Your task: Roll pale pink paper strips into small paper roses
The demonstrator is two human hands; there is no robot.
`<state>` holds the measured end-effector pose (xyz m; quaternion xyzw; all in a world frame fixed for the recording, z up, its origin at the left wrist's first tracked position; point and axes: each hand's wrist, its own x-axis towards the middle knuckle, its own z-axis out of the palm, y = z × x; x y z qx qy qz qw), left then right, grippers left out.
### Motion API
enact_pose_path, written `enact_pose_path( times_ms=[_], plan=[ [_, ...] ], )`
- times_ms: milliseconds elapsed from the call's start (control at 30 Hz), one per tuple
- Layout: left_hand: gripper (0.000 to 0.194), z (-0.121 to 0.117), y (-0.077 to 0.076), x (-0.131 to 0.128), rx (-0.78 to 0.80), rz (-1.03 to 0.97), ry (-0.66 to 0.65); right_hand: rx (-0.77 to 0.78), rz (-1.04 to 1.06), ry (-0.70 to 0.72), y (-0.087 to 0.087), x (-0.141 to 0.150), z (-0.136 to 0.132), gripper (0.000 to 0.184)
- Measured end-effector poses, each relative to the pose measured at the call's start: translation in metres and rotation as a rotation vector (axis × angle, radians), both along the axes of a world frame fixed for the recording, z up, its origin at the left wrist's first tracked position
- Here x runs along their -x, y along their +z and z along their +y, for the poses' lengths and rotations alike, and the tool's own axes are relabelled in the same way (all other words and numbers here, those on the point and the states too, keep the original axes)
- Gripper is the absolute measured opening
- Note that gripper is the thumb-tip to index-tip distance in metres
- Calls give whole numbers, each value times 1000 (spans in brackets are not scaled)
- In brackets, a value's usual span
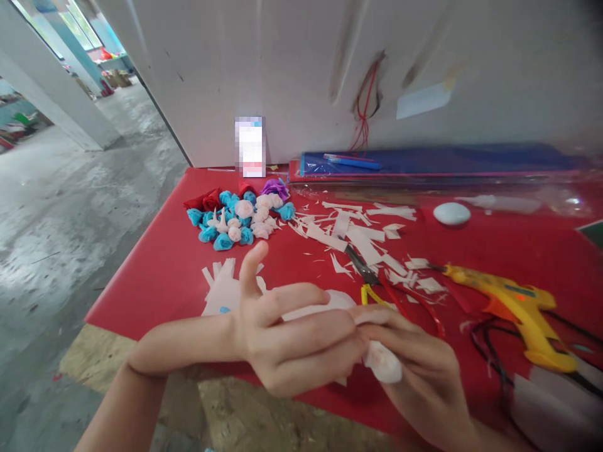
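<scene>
My right hand [419,364] is closed, its fingers pinching a small white rolled paper flower [384,363]. My left hand [296,329] reaches across from the left with its thumb raised and its index finger partly stretched. Its other fingertips meet the right fingers beside the flower; whether they press on it is hidden. Beneath my hands lie white paper pieces [221,290], partly covered by the left hand and wrist. Just beyond the right hand, scissors with red handles [400,298] lie among white paper scraps [367,245].
Blue, white, red and purple paper flowers [240,216] cluster at the back left of the red table [141,270]. A yellow glue gun [518,307] with a dark cord lies right. Behind are a white egg-shaped object [452,214], a blue pen [353,162] and a propped blurred-out phone [251,147].
</scene>
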<state>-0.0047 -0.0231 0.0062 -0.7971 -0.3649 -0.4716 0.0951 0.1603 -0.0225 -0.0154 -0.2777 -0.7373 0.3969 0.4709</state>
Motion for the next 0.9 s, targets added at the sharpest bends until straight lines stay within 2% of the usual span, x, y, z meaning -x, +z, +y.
enact_pose_path(
  times_ms=[33,67,233,333,600,733,900],
  plan=[
    [6,1,2,1,-140,-25,-14,19,7,18,0,0,0,20],
    [6,3,5,2,-201,-30,-50,35,18,37,1,0,0,19],
    [16,11,27,8,305,-9,-261,42,40,53,5,-2,0,15],
    [17,10,32,9,460,-17,-349,2,34,20,5,-3,0,17],
    [15,15,25,6,538,-82,-407,-42,-6,-39,7,1,0,19],
    [14,16,22,6,612,-171,-464,66,15,-81,1,4,1,17],
    [16,13,20,4,747,-273,-518,180,89,-60,-8,3,2,19]
  ],
)
